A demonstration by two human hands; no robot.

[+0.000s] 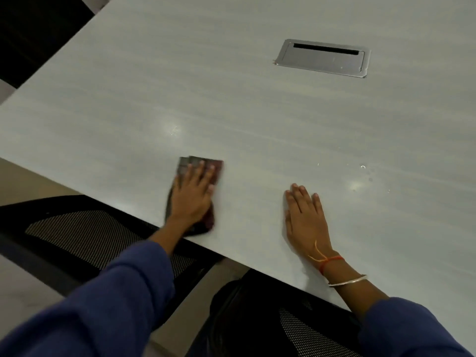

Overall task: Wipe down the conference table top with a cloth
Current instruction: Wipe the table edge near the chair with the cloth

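The left hand (192, 194) is pressing flat, fingers spread, on a dark folded cloth (203, 166) near the smooth grey table (231, 112) edge; the right hand (305, 217) is lying open, palm down, beside it.

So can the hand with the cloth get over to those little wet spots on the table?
Probably yes. The left hand presses the cloth flat, and the spots lie off to its right. Only the right hand, resting flat on the table, sits partly between, so it may need to lift.
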